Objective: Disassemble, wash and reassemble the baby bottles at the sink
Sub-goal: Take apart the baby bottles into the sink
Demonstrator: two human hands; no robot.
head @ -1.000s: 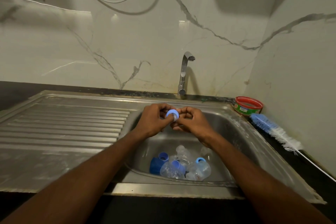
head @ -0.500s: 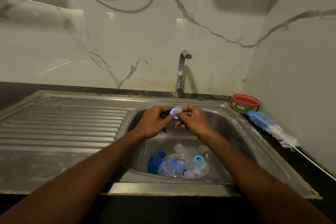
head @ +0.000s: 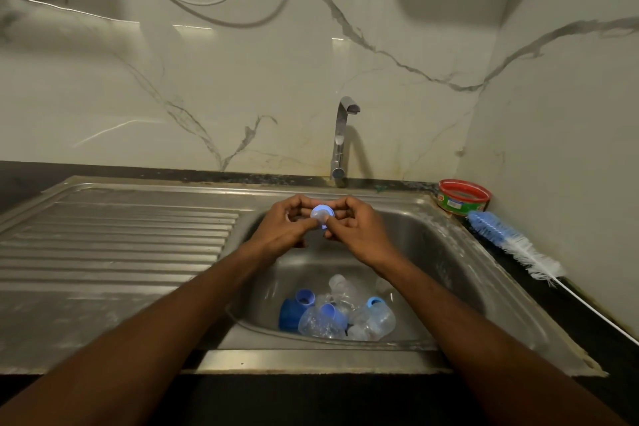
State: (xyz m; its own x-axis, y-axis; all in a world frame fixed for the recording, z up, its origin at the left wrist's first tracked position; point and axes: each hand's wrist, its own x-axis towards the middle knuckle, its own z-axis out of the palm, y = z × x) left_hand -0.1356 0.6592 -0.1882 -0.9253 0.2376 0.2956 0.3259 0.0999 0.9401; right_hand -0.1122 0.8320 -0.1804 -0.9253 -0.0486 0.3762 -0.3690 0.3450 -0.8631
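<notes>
The left hand [head: 283,228] and the right hand [head: 356,228] meet above the sink [head: 449,252], each pinching an edge of one small part, a blue collar ring [head: 321,216] with what looks like a clear teat seated in it; the detail is too small to be sure. The step in hand appears to be pushing the teat out of the ring. To do it well, one hand should brace the rim with fingertips while the other hand's thumb presses the soft piece through from the centre, not from the edge, so it does not tear. Keeping the work over the basin means a dropped piece lands among the other bottles [head: 345,318] lying near the front wall. The tap [head: 342,138] is not running, and the bottle brush [head: 511,242] lies on the counter to the right, well apart.
</notes>
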